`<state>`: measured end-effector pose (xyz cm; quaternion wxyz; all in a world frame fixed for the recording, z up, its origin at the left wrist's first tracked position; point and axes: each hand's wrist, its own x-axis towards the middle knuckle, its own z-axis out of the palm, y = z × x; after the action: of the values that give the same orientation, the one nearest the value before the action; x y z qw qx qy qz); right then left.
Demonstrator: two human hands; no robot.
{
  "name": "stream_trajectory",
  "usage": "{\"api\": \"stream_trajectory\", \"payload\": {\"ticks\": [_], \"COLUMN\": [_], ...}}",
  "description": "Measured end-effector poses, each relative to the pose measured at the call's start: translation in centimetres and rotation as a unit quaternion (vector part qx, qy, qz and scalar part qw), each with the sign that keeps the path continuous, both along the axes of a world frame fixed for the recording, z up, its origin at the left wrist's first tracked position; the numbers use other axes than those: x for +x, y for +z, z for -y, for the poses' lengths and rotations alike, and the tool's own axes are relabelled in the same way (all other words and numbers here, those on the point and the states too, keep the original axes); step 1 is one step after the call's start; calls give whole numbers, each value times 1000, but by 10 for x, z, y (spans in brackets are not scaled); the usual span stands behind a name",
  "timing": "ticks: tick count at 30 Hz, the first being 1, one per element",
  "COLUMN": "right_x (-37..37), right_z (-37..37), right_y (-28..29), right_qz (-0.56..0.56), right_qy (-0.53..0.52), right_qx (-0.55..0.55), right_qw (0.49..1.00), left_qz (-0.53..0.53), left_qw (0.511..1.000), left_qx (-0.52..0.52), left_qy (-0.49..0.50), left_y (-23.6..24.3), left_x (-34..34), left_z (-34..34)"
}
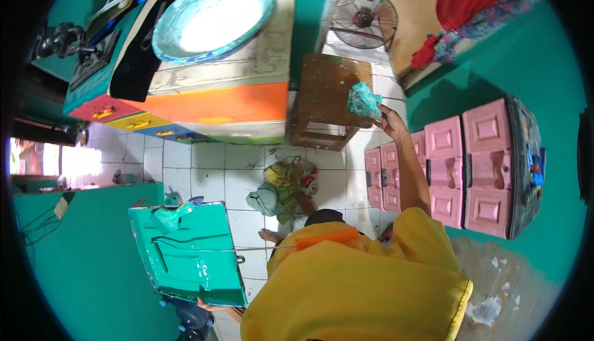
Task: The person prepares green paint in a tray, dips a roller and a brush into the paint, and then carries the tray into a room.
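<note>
My left hand grips the lower edge of a tray coated with wet turquoise paint, held out at the lower left. A paint roller lies in the tray, its thin rod and orange handle reaching across in front of my yellow shirt. A turquoise-smeared flat piece at the tray's upper part cannot be made out. My right hand pinches a crumpled turquoise-stained scrap, cloth or paper, over a wooden stool.
An orange-fronted cabinet bears a paint-streaked basin with white contents. A fan stands beyond the stool. Pink drawers line the right wall. Rumpled cloths lie on the tiles by my feet. Dark bottles are at lower left.
</note>
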<state>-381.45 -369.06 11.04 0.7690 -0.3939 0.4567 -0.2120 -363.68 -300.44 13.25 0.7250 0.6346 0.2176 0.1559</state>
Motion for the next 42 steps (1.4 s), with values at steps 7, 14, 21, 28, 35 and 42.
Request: {"api": "stream_trajectory", "payload": {"ticks": [7, 14, 21, 28, 35, 42], "right_x": [-97, -240, -479, -599, -364, -98], "right_z": [-25, -58, -29, -14, -52, -7], "right_y": [131, 318, 313, 246, 326, 29], "right_qz": [-41, -260, -442, -386, -654, -201], "right_qy": [-42, -290, -572, -449, -512, 36], "right_qx": [-187, -515, -457, -419, -505, -311], "right_qw": [981, 764, 519, 688, 235, 928], "left_qz": [-7, 3, -3, 15, -8, 3], "left_qw": [996, 989, 987, 994, 997, 997], "left_qx": [-19, -33, -40, -58, -73, -76], "left_qy": [-91, -144, -153, -89, -34, 1], "left_y": [-16, -12, -6, 14, 16, 31], "left_x": [39, 56, 55, 28, -4, -28], "left_z": [50, 85, 83, 31, 7, 3]}}
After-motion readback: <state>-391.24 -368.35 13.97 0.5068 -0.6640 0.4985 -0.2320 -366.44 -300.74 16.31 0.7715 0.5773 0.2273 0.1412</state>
